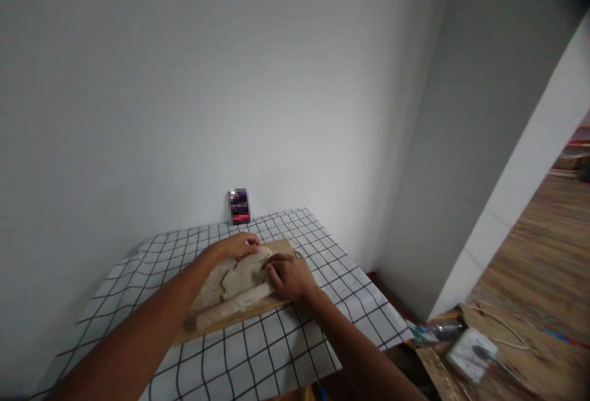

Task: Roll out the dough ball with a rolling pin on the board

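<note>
A flat, pale sheet of dough (246,275) with an uneven edge lies on a floury wooden board (282,245). My left hand (238,245) is at the far edge of the dough, its fingers curled down onto it. At the right edge, my right hand (291,275) has its fingers bent and closed on the dough; the fingertips are partly hidden. Along the near side of the board lies a flour-dusted rolling pin (234,307), its right end close under my right hand.
A white cloth with a black grid (359,296) covers the table. A phone-like dark object with a blurred screen (239,207) leans on the wall behind the board. To the lower right, a white power socket block (472,354) with cables sits on a wooden surface.
</note>
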Demonstrator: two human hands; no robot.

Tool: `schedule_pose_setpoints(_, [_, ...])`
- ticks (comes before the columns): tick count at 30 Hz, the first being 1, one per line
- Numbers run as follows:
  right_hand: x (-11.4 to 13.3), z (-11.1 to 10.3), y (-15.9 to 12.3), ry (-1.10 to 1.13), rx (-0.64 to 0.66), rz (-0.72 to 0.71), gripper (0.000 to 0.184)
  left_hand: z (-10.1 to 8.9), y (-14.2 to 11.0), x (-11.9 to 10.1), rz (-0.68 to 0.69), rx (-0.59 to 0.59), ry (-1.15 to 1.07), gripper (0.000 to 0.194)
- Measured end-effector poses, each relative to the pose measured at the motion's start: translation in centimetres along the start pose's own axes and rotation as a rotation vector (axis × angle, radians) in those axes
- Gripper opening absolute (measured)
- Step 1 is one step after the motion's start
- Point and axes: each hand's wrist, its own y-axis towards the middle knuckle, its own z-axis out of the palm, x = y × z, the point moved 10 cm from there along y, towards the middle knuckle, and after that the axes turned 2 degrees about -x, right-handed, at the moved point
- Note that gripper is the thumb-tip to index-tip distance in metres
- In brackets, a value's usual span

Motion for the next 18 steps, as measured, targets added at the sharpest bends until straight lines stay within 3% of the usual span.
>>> schedule_pose_setpoints(7, [-0.1, 0.0, 0.0, 0.022, -0.03, -0.014, 0.041, -0.6, -0.6, 1.6, -0.071, -0.066, -0.066, 0.041])
schedule_pose_setpoints(18, [-0.4, 0.3, 0.1, 0.014, -0.035, -0.02, 0.04, -0.3, -0.5, -2.3, 0.007, -0.202, 0.347, 0.051])
